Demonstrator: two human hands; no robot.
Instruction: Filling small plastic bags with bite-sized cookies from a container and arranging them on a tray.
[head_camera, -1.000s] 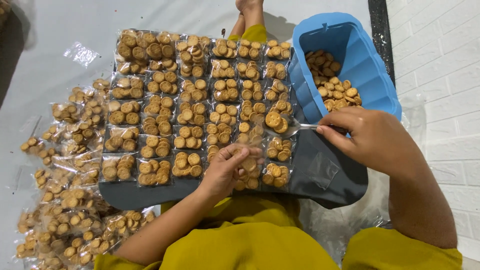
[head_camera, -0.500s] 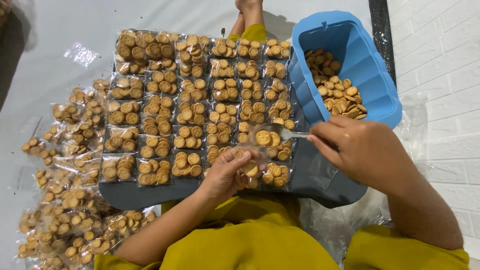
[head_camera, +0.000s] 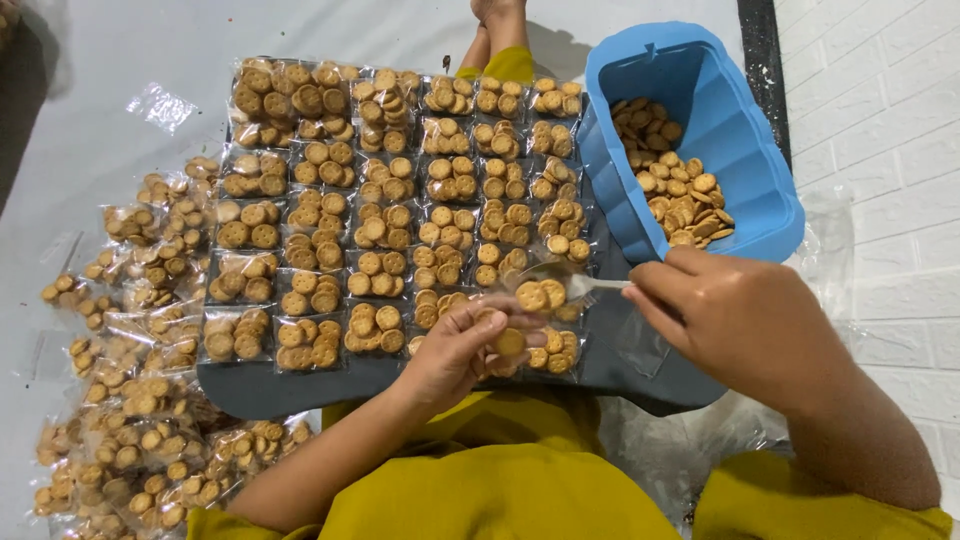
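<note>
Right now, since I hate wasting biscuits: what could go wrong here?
1. The spoon in the right hand tips biscuits at a small bag; some may miss its mouth.
2. The left hand pinches the bag lightly; it could slip.
3. The blue tub leans on the tray edge and might tip.

Camera: one, worn on my head.
Facing: straight down over my lap, toward the dark tray (head_camera: 640, 375).
Nearness: close, arm's reach.
Edges: blue tub (head_camera: 745, 150) at 2 o'clock.
</note>
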